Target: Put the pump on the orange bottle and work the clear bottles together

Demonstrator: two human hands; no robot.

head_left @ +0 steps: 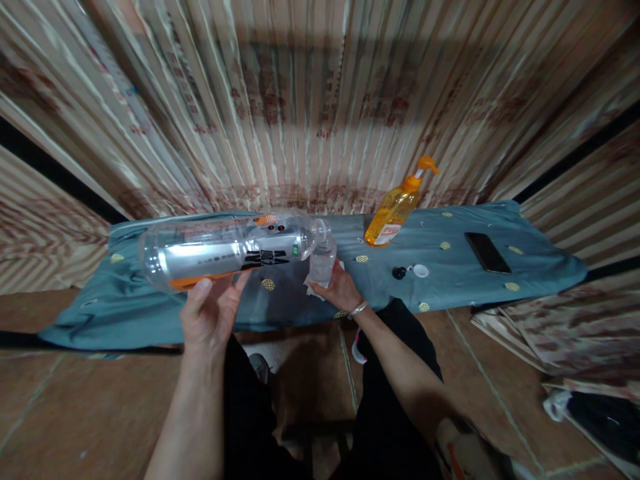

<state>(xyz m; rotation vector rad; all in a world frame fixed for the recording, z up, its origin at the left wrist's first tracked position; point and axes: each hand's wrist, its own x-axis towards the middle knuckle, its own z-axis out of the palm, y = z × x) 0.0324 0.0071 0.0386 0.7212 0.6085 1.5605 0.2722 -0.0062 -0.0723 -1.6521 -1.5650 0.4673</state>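
Note:
My left hand (pixel 210 307) grips a large clear plastic bottle (pixel 215 250) with a silver and orange label from below. The bottle lies nearly level, its neck pointing right. At its mouth is the opening of a small clear bottle (pixel 323 260), upright and held low down by my right hand (pixel 339 287). Clear liquid seems to stand in the small bottle; whether any is flowing, I cannot tell. White paper (pixel 309 287) shows beneath the small bottle. Both hands are closed around what they hold.
On the blue-green cloth (pixel 430 287) stands an orange pump bottle (pixel 393 217). A black cap (pixel 399 273) and a white cap (pixel 421 271) lie in front of it. A dark phone (pixel 487 253) rests to the right. Striped curtain (pixel 320 113) hangs close behind.

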